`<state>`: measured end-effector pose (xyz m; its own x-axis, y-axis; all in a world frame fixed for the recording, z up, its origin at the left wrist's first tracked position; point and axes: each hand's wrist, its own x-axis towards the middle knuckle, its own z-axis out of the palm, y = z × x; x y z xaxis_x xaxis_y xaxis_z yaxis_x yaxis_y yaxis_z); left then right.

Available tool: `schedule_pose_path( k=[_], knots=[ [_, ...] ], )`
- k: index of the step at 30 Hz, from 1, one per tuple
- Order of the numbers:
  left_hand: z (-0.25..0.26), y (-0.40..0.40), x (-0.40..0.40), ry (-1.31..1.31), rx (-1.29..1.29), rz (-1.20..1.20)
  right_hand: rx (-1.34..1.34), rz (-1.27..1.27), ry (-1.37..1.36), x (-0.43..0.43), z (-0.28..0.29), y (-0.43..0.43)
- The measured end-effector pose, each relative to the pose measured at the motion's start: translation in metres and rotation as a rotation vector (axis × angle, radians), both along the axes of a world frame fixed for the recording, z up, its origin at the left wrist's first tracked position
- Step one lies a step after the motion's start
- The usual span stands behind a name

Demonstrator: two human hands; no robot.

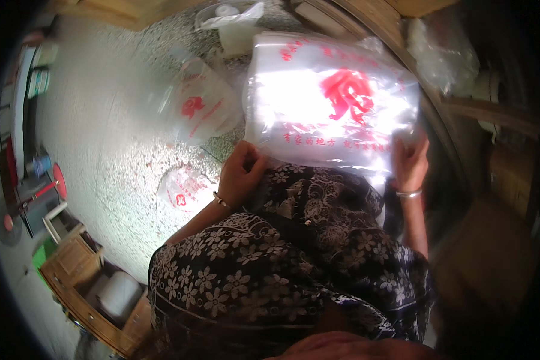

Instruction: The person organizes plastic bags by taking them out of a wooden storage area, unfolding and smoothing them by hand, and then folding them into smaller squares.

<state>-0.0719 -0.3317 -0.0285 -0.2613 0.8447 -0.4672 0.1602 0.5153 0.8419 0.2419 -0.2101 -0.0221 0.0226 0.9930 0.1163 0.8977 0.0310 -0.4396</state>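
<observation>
Spread flat in front of my body is a clear plastic bag [292,103] with red printing, or a thin stack of such bags; I cannot tell which. My left hand [243,168] pinches its near left corner. At the near right corner, my right hand [410,159] grips the plastic edge, the fingers partly hidden behind it. Strong glare whitens the middle of the sheet. Beneath its near edge is the patterned cloth [315,193] over my lap.
Red-printed plastic bags lie on the speckled floor: one larger bag [202,101] and one crumpled bag [186,189]. A white bin [236,38] stands beyond. Clear plastic [443,56] hangs at the right beside wooden furniture. A wooden cabinet [90,310] stands at the lower left.
</observation>
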Motion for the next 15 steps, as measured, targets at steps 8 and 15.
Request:
schedule_pose_path(
  k=[8,15],
  knots=[
    [0.001,0.0,0.002,0.048,-0.003,-0.011,0.12,0.717,0.052,-0.066,0.052,-0.001],
    [-0.034,-0.003,-0.026,-0.605,0.174,0.128,-0.318,1.071,0.303,-0.107,-0.007,-0.002]
  ],
)
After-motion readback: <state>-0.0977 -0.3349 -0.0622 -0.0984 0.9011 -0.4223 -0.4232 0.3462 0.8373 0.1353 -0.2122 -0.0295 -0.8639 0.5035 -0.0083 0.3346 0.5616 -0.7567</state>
